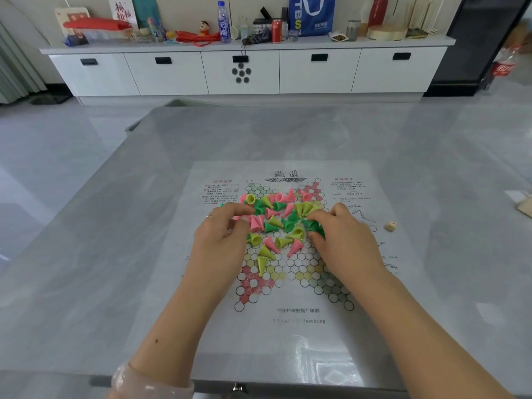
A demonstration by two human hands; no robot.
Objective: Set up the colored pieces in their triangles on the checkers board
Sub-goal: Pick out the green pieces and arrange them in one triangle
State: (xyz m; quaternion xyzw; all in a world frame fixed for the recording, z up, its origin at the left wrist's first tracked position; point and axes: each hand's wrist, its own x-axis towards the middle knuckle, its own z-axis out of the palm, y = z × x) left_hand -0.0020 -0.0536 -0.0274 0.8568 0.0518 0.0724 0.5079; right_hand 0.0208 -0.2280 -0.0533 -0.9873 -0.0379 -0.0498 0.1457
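- Grey marbled table (86, 254) fills the view from the head camera, and a paper checkers board (288, 306) lies flat on it, printed with a star of white circles and tinted triangles.
- Left hand (220, 243) sits at the left edge of the pile; its fingers are curled in, with the forefinger and thumb drawn together over pink pieces. Whether a piece is truly pinched cannot be told, since the fingers hide it. A ring shows on one finger.
- Right hand (342, 240) sits at the right edge of the pile; its fingers curl down around a small cluster of dark green pieces (312, 224), touching them.
- Between the two hands lies a loose heap of cone-shaped pieces, nearly all tipped on their sides, over the middle and upper part of the star.
- Pink pieces (256, 223), dark green ones and yellow-green pieces (266, 251) are mixed together; none stands sorted in a triangle.
- One yellow-green cone (261, 264) lies lowest, pointing toward the near pink triangle.
- Near triangles of the star, closest to the person, show bare circles.
- A small die (391, 226) rests on the sheet's right edge, well apart from the pile.
- Beyond the table stands a white sideboard (244, 72) with black handles, crowded on top with a water bottle (223, 23), a red can (276, 30) and a blue bag (312, 14).
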